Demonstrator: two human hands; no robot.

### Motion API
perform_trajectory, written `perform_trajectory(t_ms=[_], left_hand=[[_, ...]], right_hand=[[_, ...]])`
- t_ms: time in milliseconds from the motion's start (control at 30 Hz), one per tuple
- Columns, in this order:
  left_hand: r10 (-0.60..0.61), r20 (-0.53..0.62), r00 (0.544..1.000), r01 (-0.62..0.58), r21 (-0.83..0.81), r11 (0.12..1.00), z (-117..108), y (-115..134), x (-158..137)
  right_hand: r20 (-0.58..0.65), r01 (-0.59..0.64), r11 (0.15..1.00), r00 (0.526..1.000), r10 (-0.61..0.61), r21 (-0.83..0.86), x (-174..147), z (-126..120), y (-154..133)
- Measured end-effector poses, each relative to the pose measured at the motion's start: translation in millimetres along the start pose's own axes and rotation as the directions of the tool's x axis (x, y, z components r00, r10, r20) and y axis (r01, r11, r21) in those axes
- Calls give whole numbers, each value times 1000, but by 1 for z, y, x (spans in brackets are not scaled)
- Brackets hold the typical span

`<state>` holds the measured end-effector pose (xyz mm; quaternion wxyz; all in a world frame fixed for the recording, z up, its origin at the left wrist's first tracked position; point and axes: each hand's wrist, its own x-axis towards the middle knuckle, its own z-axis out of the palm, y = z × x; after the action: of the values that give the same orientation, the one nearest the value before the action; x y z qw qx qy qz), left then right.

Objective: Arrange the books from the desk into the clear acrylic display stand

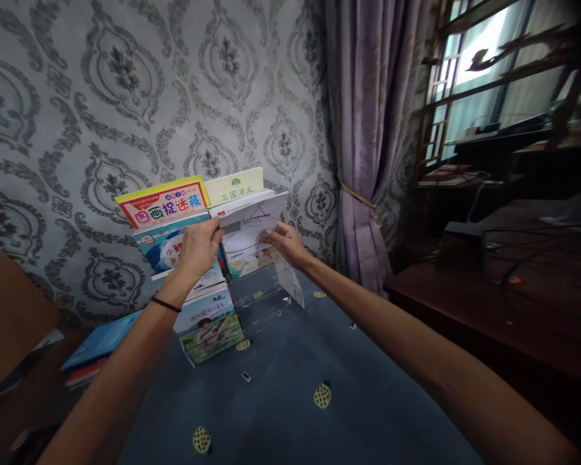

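A white book (252, 221) is gripped at its left edge by my left hand (201, 245) and at its right side by my right hand (285, 243). It leans in the upper right part of a clear tiered book stand (290, 284), in front of a cream book (237, 184). To the left, a yellow and red book (167, 201) stands at the back, with a teal book (155, 247) before it, partly behind my left hand. A book with a green field cover (212, 326) fills the front left tier. The lower right tier shows only clear plastic.
The stand rests on a dark blue cloth (290, 413) with yellow patterned spots. A stack of books (101, 339) lies at the left near a brown cardboard box (14, 316). Behind are patterned wallpaper and a purple curtain (368, 129); a dark red table (489, 323) stands right.
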<state>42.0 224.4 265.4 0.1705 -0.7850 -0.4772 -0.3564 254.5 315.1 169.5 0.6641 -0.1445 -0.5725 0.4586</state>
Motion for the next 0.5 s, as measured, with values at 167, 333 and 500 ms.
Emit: perform_trajectory(t_ms=[167,333,500], left_hand=[[-3,40,999,2,35,999,-4,1,0],[-5,64,998,6,-13,1000,-6,7,-3],[-37,0,999,37,-81,996,-18,-7,1]], right_hand=[[-4,4,999,1000,-4,-37,0,-1,2],[-16,7,997,1000,-8,-81,-1,-3,-1],[9,39,991,999,-38,-130,2,9,-13]])
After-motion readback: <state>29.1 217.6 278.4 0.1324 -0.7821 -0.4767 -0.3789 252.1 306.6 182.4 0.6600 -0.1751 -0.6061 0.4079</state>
